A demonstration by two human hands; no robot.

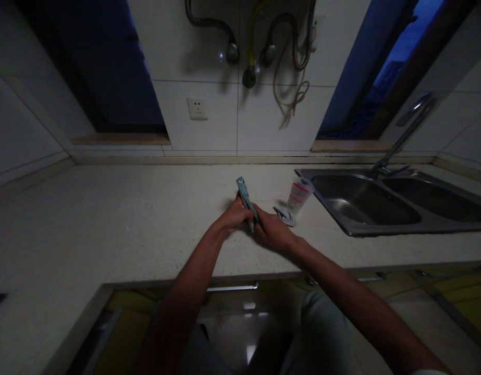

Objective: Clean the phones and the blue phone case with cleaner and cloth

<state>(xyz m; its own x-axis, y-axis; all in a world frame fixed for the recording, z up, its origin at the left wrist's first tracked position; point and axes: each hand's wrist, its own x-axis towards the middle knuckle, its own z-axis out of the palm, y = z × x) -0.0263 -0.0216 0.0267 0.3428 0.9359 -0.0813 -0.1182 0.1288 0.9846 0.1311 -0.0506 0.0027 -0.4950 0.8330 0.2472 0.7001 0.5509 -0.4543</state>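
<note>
Both hands are working on one slim blue-green object (pixel 243 188) over the middle stretch of the worktop (pixel 126 224), between its back and front edges. The left hand (pixel 236 213) is gripping it from the left side, and the right hand (pixel 272 228) is closing on its lower end; the fingers are partly hiding each other. The step in hand seems to be handling this piece two-handed, and continuing would be calling for a steady left hold and small right-finger adjustments. The object is looking narrow, straight-sided and faintly glossy, its far end tilting toward the back edge; whether it is touching the worktop, I cannot tell.

Just beyond the right hand, a flat, pale, dark-marked item (pixel 286 215) is lying beside a clear plastic cup (pixel 299 195) with pink-red print, tapering toward its base. The cup is standing near the left edge of the brushed-metal double sink (pixel 384 229). The worktop is showing a pale, finely speckled, matte surface.
</note>
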